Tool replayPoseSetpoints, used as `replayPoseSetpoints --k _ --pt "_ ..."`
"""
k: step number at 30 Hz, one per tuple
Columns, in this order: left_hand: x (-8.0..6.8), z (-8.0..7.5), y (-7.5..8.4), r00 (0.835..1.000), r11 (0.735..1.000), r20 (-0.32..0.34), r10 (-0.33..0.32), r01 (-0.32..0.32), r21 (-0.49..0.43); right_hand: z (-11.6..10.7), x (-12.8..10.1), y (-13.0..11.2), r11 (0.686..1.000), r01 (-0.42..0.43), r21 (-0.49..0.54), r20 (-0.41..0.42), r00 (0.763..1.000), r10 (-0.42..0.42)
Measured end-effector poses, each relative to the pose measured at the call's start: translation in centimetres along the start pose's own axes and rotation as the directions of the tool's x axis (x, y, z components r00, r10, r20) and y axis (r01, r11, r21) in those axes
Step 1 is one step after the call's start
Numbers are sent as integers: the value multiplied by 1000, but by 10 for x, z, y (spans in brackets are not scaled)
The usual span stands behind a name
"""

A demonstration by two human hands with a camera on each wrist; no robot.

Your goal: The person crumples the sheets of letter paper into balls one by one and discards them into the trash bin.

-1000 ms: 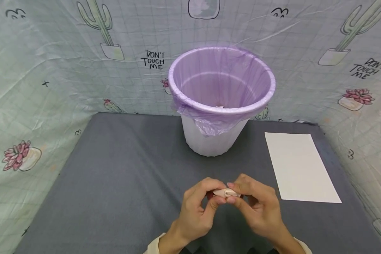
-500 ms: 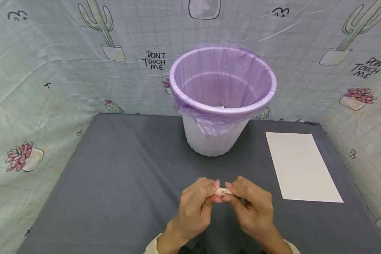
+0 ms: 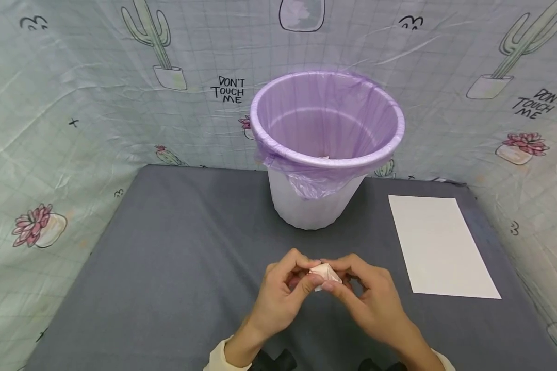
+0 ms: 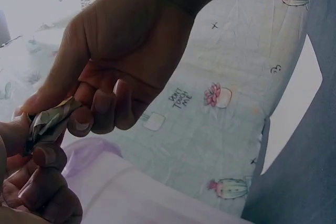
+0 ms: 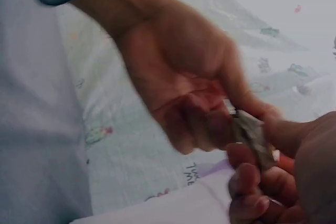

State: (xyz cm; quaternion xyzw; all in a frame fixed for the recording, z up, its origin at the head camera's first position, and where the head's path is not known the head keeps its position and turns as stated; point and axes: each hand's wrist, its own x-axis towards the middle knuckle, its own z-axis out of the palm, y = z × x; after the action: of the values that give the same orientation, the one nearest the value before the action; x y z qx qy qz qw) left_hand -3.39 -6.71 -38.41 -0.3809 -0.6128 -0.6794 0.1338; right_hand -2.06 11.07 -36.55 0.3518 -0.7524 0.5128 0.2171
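The left hand [image 3: 280, 293] and the right hand [image 3: 366, 299] both pinched a small folded paper [image 3: 324, 273]. They were low in the middle of the frame, below the purple-lined bin [image 3: 327, 149].

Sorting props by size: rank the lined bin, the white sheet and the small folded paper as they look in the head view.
1. lined bin, largest.
2. white sheet, lying flat on the grey table.
3. folded paper, smallest by far, though partly hidden where the left hand and right hand pinch it.
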Motion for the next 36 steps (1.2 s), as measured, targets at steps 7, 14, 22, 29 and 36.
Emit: replayPoseSetpoints --k 7,14,22,29,36 --pt "-2 6 2 998 989 -23 59 -55 134 0 9 -5 985 139 105 -56 989 -134" --pt "-1 8 10 996 989 -44 72 -66 131 0 16 -3 916 317 247 -169 945 -281" --pt "6 -6 15 996 929 83 -11 41 -368 -1 14 -2 817 312 485 -127 949 -288" --pt "12 -12 20 954 890 237 -186 265 -370 -6 21 -4 818 336 466 -27 930 -366" --pt "16 -9 26 959 960 266 -97 161 -230 -8 22 -3 803 456 384 -56 879 -473"
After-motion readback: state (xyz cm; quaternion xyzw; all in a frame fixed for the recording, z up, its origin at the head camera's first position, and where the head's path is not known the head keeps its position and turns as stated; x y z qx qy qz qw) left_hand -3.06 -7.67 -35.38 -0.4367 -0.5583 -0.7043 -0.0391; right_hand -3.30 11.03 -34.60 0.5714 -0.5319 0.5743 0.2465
